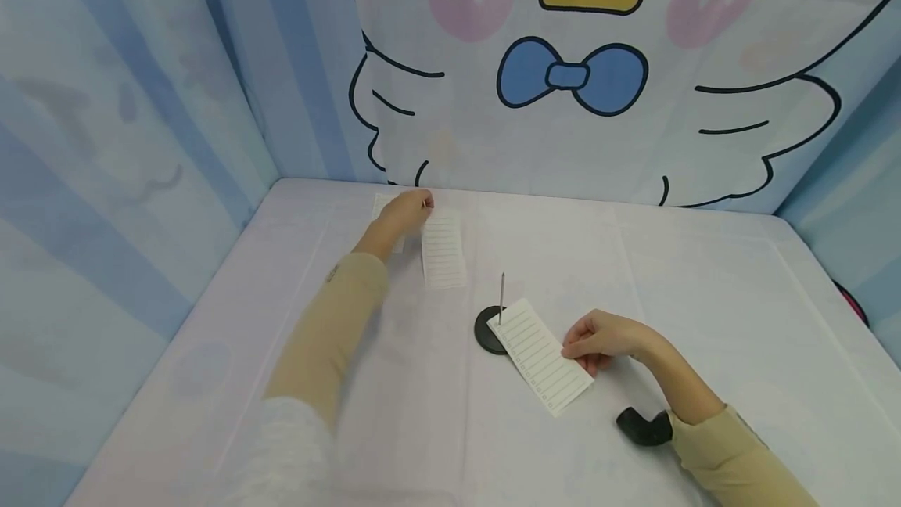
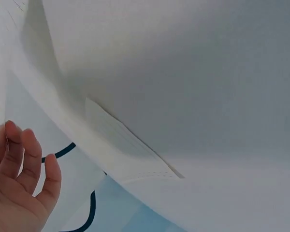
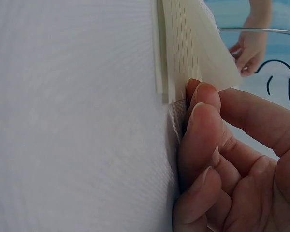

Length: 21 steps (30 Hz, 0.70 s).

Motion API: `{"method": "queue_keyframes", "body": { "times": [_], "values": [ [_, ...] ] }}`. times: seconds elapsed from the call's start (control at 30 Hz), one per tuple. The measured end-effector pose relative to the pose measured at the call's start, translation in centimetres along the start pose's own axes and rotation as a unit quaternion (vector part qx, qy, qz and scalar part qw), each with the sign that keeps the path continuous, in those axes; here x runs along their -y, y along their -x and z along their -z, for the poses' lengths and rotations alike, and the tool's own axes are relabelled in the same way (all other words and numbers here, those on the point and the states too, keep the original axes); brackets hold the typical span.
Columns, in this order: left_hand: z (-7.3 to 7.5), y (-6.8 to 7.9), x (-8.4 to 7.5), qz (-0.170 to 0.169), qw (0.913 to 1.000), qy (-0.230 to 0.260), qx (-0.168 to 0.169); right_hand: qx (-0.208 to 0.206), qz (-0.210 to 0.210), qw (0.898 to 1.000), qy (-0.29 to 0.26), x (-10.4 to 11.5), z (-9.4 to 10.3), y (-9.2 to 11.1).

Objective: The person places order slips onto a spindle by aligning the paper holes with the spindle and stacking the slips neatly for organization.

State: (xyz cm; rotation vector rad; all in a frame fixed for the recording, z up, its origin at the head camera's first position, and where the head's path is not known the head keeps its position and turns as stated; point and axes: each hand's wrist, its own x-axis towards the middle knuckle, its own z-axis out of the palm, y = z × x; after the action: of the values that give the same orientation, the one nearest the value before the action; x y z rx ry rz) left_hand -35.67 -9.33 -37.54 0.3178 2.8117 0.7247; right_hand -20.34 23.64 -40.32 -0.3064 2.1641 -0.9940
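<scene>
In the head view, a paper spike with a black round base (image 1: 486,332) stands near the table's middle. Lined paper slips (image 1: 538,358) are on its needle (image 1: 502,292) at one end, slanting down to the right. My right hand (image 1: 601,339) pinches their right edge; in the right wrist view its fingertips (image 3: 203,121) meet the ends of the stacked slips (image 3: 181,53). At the far left, my left hand (image 1: 411,210) pinches the top of a single lined slip (image 1: 443,253). Another slip (image 1: 382,203) lies partly hidden under that arm; the left wrist view shows a slip (image 2: 125,137) on the table.
A white cloth covers the table (image 1: 704,280). Blue and white curtains (image 1: 141,139) enclose it, with a cartoon print (image 1: 572,75) on the back one. A black elbow-shaped piece (image 1: 644,427) sits at the right sleeve's cuff.
</scene>
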Motion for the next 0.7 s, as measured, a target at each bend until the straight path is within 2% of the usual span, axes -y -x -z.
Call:
{"method": "queue_keyframes", "body": {
  "times": [0.13,0.27,0.5,0.7],
  "values": [
    [0.9,0.3,0.5,-0.003,0.9981,0.061,0.008,0.001,0.001,1.000,-0.002,-0.1,0.0,0.0],
    [1.5,0.6,0.8,0.003,0.9907,0.136,0.003,0.000,-0.001,1.000,-0.002,-0.1,0.0,-0.1],
    [1.9,0.7,0.9,0.038,0.9700,0.240,-0.010,-0.004,-0.005,1.000,0.001,-0.1,-0.1,-0.1],
    [2.2,1.2,-0.2,0.080,0.9478,0.309,-0.010,-0.002,-0.004,1.000,0.000,-0.1,-0.1,-0.1]
  ]
}}
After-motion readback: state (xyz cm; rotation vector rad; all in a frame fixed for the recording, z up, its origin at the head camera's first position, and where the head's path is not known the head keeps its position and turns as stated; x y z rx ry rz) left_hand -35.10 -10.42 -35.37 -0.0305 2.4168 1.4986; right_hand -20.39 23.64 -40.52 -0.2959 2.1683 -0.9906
